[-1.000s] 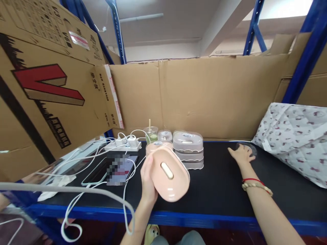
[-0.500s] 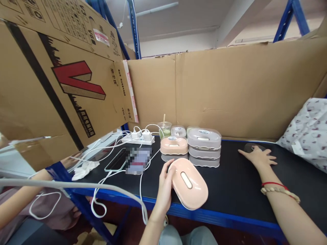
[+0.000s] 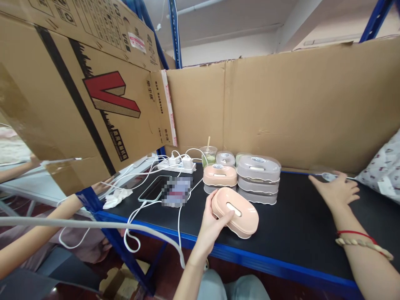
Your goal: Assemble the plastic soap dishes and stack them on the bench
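My left hand grips a pink oval lidded box at its left end. The thumb lies on top beside the pale oval inset in the lid, and the box is tilted above the table's front edge. Behind it stand a pink box with a clear cover on a grey one, and a stack of grey oval boxes. At the far right, my right hand has its fingers spread, holding nothing that I can make out. A clear, blurred object sits just behind it, partly covered by the hand.
Left of the boxes lie two phones with white cables, a power strip and a crumpled tissue. A drink cup stands behind. Cardboard walls enclose the black table. Another person's arm reaches in at left; a patterned bag is at right.
The pink box has tipped flatter, showing more of its side, and my left thumb has come onto its lid. My right hand has shifted right and back from over the clear object. The view has turned slightly left.
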A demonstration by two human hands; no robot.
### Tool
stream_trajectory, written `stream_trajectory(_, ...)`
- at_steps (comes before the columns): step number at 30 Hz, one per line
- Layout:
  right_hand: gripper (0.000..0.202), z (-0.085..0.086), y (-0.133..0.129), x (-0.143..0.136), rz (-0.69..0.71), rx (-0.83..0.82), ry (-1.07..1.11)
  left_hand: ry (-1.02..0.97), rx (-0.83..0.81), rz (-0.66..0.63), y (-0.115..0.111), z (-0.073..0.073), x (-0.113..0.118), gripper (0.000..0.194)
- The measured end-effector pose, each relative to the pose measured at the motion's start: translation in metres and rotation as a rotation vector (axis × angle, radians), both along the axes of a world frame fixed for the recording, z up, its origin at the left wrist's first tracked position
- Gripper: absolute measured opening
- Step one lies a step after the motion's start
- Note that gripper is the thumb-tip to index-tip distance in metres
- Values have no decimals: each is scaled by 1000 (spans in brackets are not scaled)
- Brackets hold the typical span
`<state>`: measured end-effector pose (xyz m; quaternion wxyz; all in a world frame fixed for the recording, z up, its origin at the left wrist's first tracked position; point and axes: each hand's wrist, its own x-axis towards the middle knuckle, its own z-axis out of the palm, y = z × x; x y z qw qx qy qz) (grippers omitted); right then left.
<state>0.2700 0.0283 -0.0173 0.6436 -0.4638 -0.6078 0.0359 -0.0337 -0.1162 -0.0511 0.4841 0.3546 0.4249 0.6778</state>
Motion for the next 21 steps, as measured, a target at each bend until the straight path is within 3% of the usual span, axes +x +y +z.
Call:
stream_trajectory(2,39,13,-15,-14,-375,-65,197,4,-23,-10,-1,1,0,65)
stream_trajectory(4,41,27,-29,-29,-442,-91,183,-2,-42,-22,-2,3,-1,63)
stream_trajectory(7,50,42,-38,-48,-423,86,132,-5,-53,-36,-1,3,-3,57)
stream_trajectory(9,51,44,-36,-59,-292,284,132,4,-61,-30,0,1,-4,54)
stream_trajectory(13,52,34,-34,-84,151,616,20,22,-80,-9,3,-4,-4,54)
stream_trajectory(16,59,23,-45,-107,356,641,-236,3,-85,-3,3,-4,-5,55)
stream_trajectory(21,65,10,-64,-129,559,537,-601,-75,-60,-27,2,3,-5,54)
